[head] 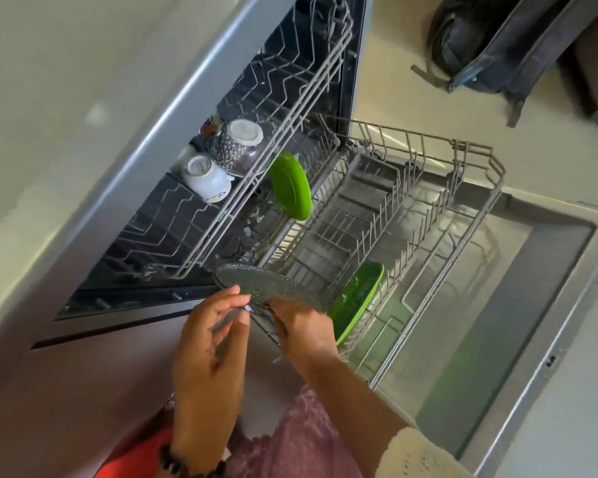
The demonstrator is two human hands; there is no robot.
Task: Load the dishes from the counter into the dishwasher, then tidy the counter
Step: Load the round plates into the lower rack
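Dishwasher (325, 98) open, lower rack (428, 215) out; backpack (497, 39) on floor.

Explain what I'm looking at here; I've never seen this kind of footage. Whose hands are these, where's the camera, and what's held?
There is one picture, from a camera worn on a person's head, looking down at their own bare hands. In front is an open dishwasher with its lower rack pulled out. The right hand grips a textured glass plate at the rack's near corner; the left hand hovers beside it, fingers loose, holding nothing. Two green plates stand in the lower rack. The upper rack holds a white cup and a patterned bowl, both upside down.
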